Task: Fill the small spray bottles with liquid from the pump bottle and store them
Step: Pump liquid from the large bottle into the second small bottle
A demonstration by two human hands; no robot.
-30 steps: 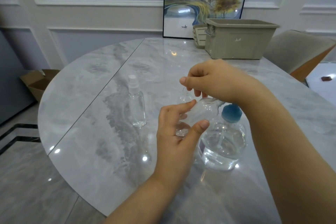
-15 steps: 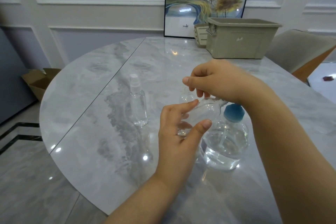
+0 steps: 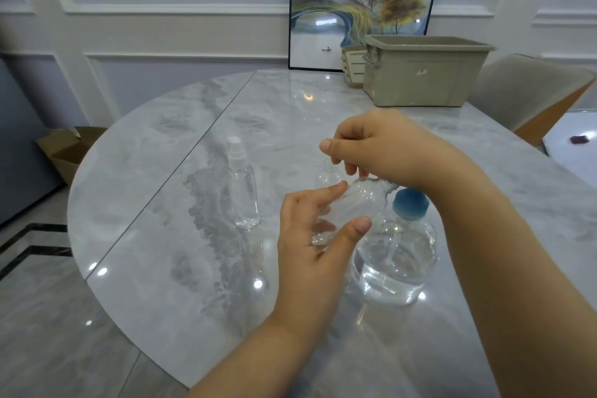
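my left hand (image 3: 315,245) grips a small clear spray bottle (image 3: 350,208), tilted, while my right hand (image 3: 384,147) pinches its top. pump bottle (image 3: 395,255) sits just at 3 o'clock of it.

We see a round, glossy grey marble surface (image 3: 168,236) with a straight seam running across its left part. On it stands a capped spray bottle (image 3: 243,191), upright, left of centre. A second small bottle (image 3: 328,175) stands farther right, partly hidden. Near us, on the right, sits the pump bottle (image 3: 395,260) with a blue top. At the far edge rests a beige bin (image 3: 426,74), with a small basket (image 3: 353,66) touching its left side.
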